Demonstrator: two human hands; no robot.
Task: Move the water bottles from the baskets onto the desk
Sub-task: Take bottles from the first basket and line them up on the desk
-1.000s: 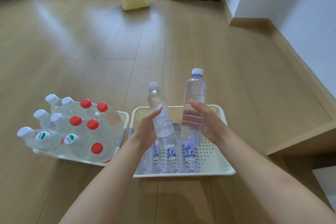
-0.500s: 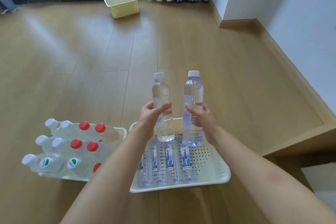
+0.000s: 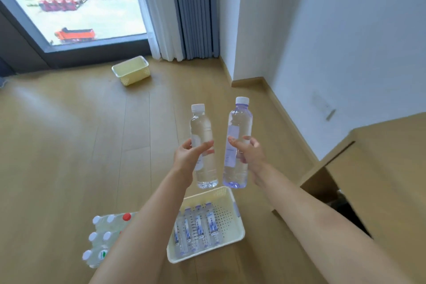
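Observation:
My left hand (image 3: 187,157) grips a clear water bottle (image 3: 202,127) with a white cap, held upright. Beside it, my right hand (image 3: 250,154) grips a violet-tinted water bottle (image 3: 238,124), also upright. Both bottles hang in the air above the far end of a cream basket (image 3: 237,221) on the floor, in which several labelled bottles (image 3: 198,228) lie side by side. To its left stands a second batch of bottles (image 3: 102,240) with white and red caps, partly hidden by my left forearm. The wooden desk (image 3: 387,180) is at the right.
A small yellow basket (image 3: 131,70) stands on the wooden floor near the window and curtains. White walls with a wooden skirting run along the right. The desk has a dark opening beneath its top at the right edge.
Both hands have lifted the two bottles higher and clear of the cream basket. The view has tilted up, so the window and the desk top now show.

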